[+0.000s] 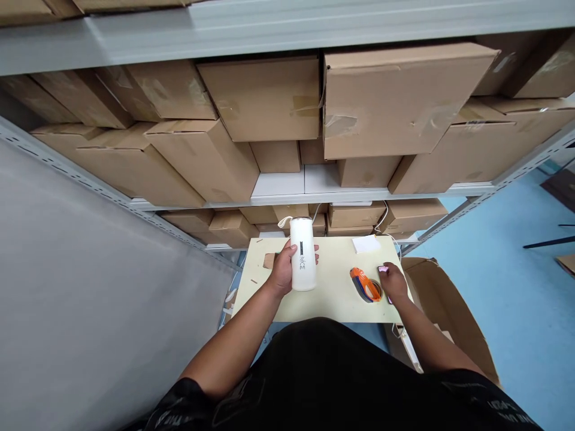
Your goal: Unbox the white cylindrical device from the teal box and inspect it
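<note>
We have the left hand (282, 270) wrapped around a smooth white cylindrical bottle (304, 257), over the middle of the flat cream counter (327, 302). Right hand (394, 281) covers a thin, flat phone-like item (383, 269) near the right edge; grip, we can't tell. Orange plastic tape dispenser (365, 284) just beside; bare surface between it and bottle.

This looks like a storeroom with a packing spot. Behind and above a pale yellow, rectangular counter (332, 269) stands a grey metal shelving rack (314, 30) loaded with plain brown cardboard boxes (258, 99), some taped. An orange plastic tape dispenser (363, 281) lies on the counter; to the counter's right is smooth blue flooring (503, 239).
</note>
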`<move>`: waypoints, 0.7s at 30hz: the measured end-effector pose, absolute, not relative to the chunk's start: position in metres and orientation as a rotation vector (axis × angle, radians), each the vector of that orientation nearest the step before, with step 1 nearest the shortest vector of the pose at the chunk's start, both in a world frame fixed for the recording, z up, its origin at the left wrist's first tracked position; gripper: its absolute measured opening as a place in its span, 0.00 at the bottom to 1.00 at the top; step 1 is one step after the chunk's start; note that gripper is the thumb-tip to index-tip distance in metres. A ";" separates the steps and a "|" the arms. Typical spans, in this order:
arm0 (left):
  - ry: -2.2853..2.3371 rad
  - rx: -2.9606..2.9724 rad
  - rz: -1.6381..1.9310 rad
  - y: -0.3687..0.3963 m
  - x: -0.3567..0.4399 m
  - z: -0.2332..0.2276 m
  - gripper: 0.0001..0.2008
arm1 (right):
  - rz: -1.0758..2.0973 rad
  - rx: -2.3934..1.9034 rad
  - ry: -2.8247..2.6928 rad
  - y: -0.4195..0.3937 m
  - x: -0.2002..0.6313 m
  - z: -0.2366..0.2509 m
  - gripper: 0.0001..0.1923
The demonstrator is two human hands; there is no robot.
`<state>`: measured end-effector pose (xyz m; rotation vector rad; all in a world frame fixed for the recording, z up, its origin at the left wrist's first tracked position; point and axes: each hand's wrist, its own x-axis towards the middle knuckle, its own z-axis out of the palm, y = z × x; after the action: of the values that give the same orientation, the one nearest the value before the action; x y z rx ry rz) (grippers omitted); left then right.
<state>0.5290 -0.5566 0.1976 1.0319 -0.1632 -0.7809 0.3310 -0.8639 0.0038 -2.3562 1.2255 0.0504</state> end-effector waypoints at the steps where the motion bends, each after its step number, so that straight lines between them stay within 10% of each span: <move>1: -0.162 1.027 -0.785 -0.557 0.530 0.197 0.35 | -0.044 -2.304 1.075 -0.848 0.336 0.016 0.24; 10: -0.223 0.986 -0.820 -0.553 0.533 0.207 0.36 | -0.049 -1.119 0.227 -0.664 0.404 0.143 0.33; 21: -0.449 1.114 -0.759 -0.522 0.536 0.207 0.31 | -0.404 -1.288 0.474 -0.612 0.421 0.168 0.25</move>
<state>0.5357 -0.5216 0.2071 1.1145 -0.4495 -0.7594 0.4207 -0.6123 0.1683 -1.2875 0.4743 -0.4038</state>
